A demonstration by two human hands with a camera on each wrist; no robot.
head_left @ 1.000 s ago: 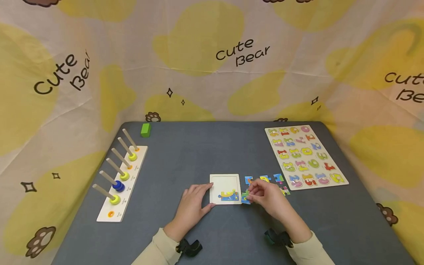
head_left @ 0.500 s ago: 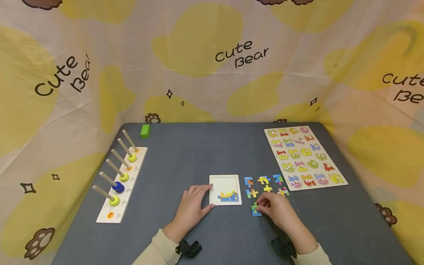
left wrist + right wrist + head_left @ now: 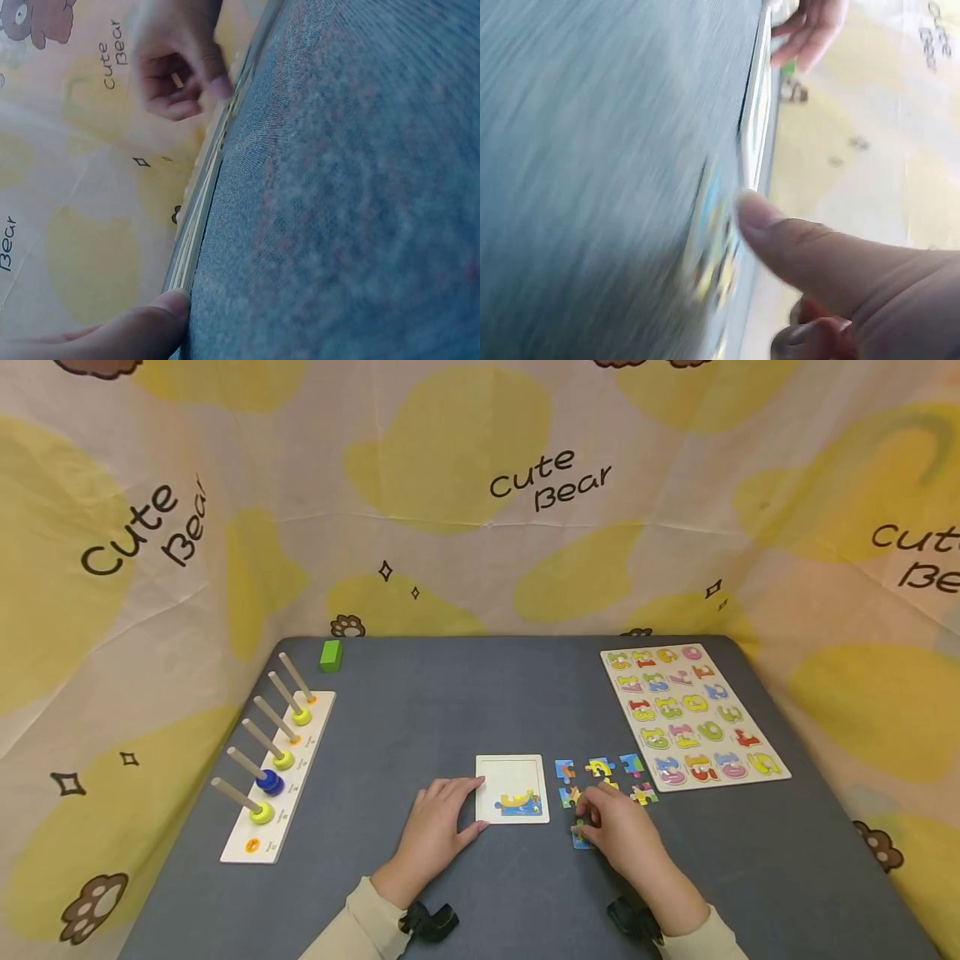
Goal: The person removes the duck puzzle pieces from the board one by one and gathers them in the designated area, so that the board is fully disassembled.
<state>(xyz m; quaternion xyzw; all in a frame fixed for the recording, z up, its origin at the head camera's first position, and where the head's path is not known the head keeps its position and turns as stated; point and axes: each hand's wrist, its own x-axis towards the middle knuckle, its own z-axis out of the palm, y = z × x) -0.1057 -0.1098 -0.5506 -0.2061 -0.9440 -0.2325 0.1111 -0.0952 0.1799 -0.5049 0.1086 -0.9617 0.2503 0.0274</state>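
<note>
A square jigsaw board [image 3: 510, 772] lies flat on the table, a yellow-and-blue picture section filling its lower right. My left hand [image 3: 435, 827] rests at its left side, fingertips on the left edge and thumb at the near corner. To the board's right, a blue-green jigsaw piece [image 3: 579, 842] lies on the table, partly hidden beneath my right hand [image 3: 622, 831]. In the right wrist view, which is blurred, the right thumb [image 3: 761, 217] stands apart from the pieces. Several loose jigsaw pieces [image 3: 632, 764] lie in two rows just beyond this hand.
A number puzzle board [image 3: 693, 718] lies at the back right. On the left stands a pegboard [image 3: 300, 777] with upright sticks and yellow and blue rings. A green block [image 3: 331, 656] sits near the far edge. A patterned cloth [image 3: 450, 485] surrounds the table.
My right hand carried the blue-green piece from beside the board toward the near right, where it now lies, and the fingers have come apart from it. The left hand stays put.
</note>
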